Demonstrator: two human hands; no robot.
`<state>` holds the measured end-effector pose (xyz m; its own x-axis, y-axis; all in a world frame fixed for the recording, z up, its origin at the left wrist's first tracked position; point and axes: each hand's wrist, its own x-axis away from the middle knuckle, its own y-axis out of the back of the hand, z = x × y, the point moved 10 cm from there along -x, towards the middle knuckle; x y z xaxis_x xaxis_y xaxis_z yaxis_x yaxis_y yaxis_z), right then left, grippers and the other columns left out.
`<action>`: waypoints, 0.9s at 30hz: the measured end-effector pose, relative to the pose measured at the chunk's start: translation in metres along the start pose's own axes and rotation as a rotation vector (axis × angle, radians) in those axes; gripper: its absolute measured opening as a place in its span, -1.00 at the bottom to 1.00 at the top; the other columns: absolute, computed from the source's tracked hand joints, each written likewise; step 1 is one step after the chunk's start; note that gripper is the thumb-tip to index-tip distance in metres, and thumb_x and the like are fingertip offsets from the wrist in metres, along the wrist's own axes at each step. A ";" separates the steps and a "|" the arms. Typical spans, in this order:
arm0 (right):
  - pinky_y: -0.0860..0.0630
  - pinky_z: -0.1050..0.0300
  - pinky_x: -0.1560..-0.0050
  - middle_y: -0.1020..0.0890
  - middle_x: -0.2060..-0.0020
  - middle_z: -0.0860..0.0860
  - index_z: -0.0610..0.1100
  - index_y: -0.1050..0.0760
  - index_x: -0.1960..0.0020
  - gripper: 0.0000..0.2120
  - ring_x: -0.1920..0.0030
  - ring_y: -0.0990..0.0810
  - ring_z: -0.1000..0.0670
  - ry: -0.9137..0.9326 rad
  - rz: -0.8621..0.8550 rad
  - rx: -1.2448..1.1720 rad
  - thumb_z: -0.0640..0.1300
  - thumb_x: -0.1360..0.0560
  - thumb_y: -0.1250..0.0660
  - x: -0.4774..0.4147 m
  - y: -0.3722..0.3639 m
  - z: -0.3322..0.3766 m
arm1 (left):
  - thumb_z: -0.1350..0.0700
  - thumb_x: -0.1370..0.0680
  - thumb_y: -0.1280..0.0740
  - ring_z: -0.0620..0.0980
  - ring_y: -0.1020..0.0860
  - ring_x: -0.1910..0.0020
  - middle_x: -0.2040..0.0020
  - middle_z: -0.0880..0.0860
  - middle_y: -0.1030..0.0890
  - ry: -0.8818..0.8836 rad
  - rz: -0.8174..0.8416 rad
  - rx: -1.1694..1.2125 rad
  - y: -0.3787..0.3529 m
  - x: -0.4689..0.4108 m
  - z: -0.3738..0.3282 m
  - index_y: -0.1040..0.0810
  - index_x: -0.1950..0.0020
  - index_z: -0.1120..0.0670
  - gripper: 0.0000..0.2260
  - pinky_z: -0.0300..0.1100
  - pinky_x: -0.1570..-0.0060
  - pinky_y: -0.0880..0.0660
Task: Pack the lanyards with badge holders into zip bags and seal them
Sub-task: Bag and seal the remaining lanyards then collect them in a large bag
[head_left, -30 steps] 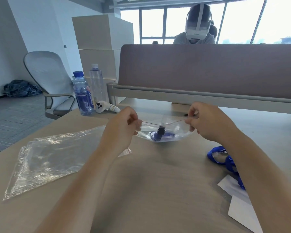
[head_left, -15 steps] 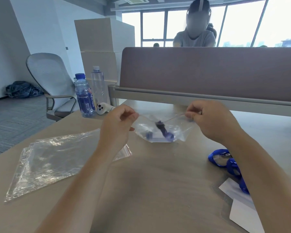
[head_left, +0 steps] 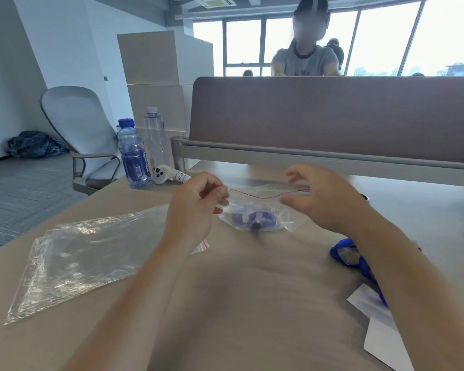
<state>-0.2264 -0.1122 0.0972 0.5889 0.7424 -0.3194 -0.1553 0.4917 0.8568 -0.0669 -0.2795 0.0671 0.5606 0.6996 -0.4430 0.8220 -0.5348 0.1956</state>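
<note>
At your far left a stack of spare bags (head_left: 86, 261) lies flat on the worktop (head_left: 252, 290), with two bottles (head_left: 134, 156) standing behind it. Your left hand (head_left: 196, 207) is curled, its fingers (head_left: 220, 192) pinching the left end of the zip bag (head_left: 265, 207) right at the red seal strip. The bag hangs from that pinch and sags across to the right, its bottom resting on the worktop, with the blue lanyard (head_left: 255, 219) bunched inside near the bottom. Your right hand (head_left: 324, 199) is released, fingers spread. The right end of the seal strip lies in the gap between thumb and fingers, and I cannot tell whether the thumb touches it. Further right, under your forearm, a loose lanyard (head_left: 346, 253) lies beside white cards (head_left: 386, 344).
</note>
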 end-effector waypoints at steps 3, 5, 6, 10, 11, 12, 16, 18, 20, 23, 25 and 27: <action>-0.47 0.05 -0.13 -0.57 -0.11 0.20 0.12 -0.41 -0.34 -0.49 -0.11 -0.51 0.04 0.041 0.078 0.021 0.11 -0.43 -0.44 0.002 -0.016 0.013 | 0.30 -0.58 -0.31 0.02 -0.68 0.20 0.21 0.07 -0.69 -0.013 0.029 -0.023 -0.007 0.002 -0.001 -0.56 0.14 0.13 -0.87 -0.09 0.23 -0.60; -0.48 0.07 -0.07 -0.59 -0.04 0.17 0.09 -0.46 -0.28 -0.58 -0.04 -0.53 0.03 0.045 0.096 0.050 0.08 -0.45 -0.44 0.002 -0.024 0.018 | 0.28 -0.56 -0.33 0.00 -0.67 0.20 0.22 0.03 -0.69 -0.045 0.047 -0.050 -0.010 0.004 -0.004 -0.56 0.13 0.10 -0.88 -0.08 0.27 -0.56; -0.48 0.08 -0.05 -0.60 -0.01 0.15 0.07 -0.49 -0.23 -0.65 -0.03 -0.54 0.02 0.044 0.083 0.053 0.04 -0.47 -0.43 0.002 -0.025 0.020 | 0.27 -0.56 -0.35 -0.02 -0.66 0.21 0.22 0.01 -0.70 -0.063 0.059 -0.068 -0.010 0.004 -0.007 -0.56 0.13 0.06 -0.87 -0.12 0.31 -0.51; -0.51 0.05 -0.02 -0.62 0.11 0.11 0.01 -0.53 0.02 -0.89 0.03 -0.56 -0.01 0.070 -0.031 0.023 -0.05 -0.49 -0.42 0.000 -0.013 0.020 | 0.26 -0.53 -0.41 -0.01 -0.64 0.21 0.20 -0.02 -0.70 -0.052 0.114 -0.099 -0.002 0.000 -0.007 -0.56 0.10 0.01 -0.86 -0.17 0.34 -0.43; -0.51 0.04 0.00 -0.61 0.14 0.12 0.01 -0.51 0.07 -0.91 0.05 -0.56 -0.02 0.076 -0.039 0.022 -0.06 -0.49 -0.41 0.000 -0.011 0.019 | 0.26 -0.52 -0.43 0.01 -0.64 0.19 0.18 -0.01 -0.69 -0.050 0.117 -0.098 0.001 -0.002 -0.007 -0.57 0.09 0.00 -0.85 -0.15 0.35 -0.45; -0.51 0.04 0.02 -0.59 0.16 0.12 0.02 -0.49 0.10 -0.91 0.07 -0.55 -0.02 0.076 -0.035 0.019 -0.07 -0.50 -0.41 0.000 -0.010 0.018 | 0.25 -0.51 -0.44 0.02 -0.63 0.18 0.17 0.01 -0.68 -0.047 0.122 -0.094 0.003 -0.003 -0.006 -0.59 0.08 -0.02 -0.83 -0.16 0.35 -0.46; -0.50 0.06 0.02 -0.58 0.17 0.10 0.01 -0.48 0.13 -0.89 0.08 -0.55 -0.02 0.083 -0.007 0.015 -0.07 -0.50 -0.42 0.000 -0.010 0.019 | 0.13 -0.49 -0.49 -0.19 -0.56 0.20 0.19 -0.10 -0.66 -0.035 0.156 -0.176 -0.007 0.001 -0.004 -0.62 0.12 -0.11 -0.87 -0.38 0.21 -0.44; -0.49 0.08 0.02 -0.58 0.16 0.11 0.02 -0.49 0.12 -0.90 0.06 -0.54 -0.01 0.088 0.002 0.026 -0.06 -0.50 -0.42 0.000 -0.011 0.020 | 0.12 -0.50 -0.48 -0.25 -0.50 0.30 0.28 -0.14 -0.62 -0.053 0.132 -0.229 -0.011 0.004 -0.007 -0.63 0.20 -0.06 -0.89 -0.45 0.27 -0.37; -0.50 0.07 0.00 -0.58 0.15 0.13 0.03 -0.52 0.09 -0.92 0.06 -0.55 0.01 0.092 0.001 0.005 -0.05 -0.49 -0.42 0.000 -0.011 0.022 | 0.14 -0.50 -0.47 -0.25 -0.47 0.34 0.34 -0.17 -0.59 -0.057 0.108 -0.214 -0.011 0.004 -0.008 -0.64 0.22 -0.03 -0.88 -0.44 0.31 -0.35; -0.52 0.08 0.00 -0.62 0.13 0.15 0.04 -0.57 0.05 -0.92 0.08 -0.57 0.05 0.107 0.020 -0.071 -0.05 -0.48 -0.44 0.002 -0.016 0.030 | 0.14 -0.50 -0.47 -0.27 -0.49 0.34 0.35 -0.25 -0.60 -0.050 0.118 -0.210 -0.012 0.004 -0.008 -0.64 0.23 -0.05 -0.86 -0.43 0.30 -0.36; -0.55 0.09 0.07 -0.65 0.16 0.13 0.02 -0.59 0.11 -0.96 0.13 -0.60 0.05 0.110 0.039 -0.108 -0.07 -0.47 -0.44 0.005 -0.020 0.035 | 0.15 -0.50 -0.46 -0.28 -0.49 0.34 0.35 -0.26 -0.60 -0.048 0.145 -0.224 -0.015 0.005 -0.008 -0.65 0.20 -0.02 -0.89 -0.45 0.31 -0.36; -0.55 0.10 0.15 -0.65 0.20 0.13 0.01 -0.60 0.15 -0.97 0.18 -0.62 0.05 0.107 0.049 -0.122 -0.08 -0.48 -0.42 0.006 -0.023 0.036 | 0.15 -0.50 -0.46 -0.29 -0.50 0.35 0.36 -0.28 -0.60 -0.043 0.163 -0.239 -0.016 0.006 -0.008 -0.66 0.18 0.01 -0.93 -0.46 0.31 -0.35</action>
<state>-0.1907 -0.1355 0.0900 0.4916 0.8078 -0.3252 -0.2806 0.5005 0.8190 -0.0759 -0.2634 0.0687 0.6869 0.5899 -0.4245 0.7243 -0.5083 0.4657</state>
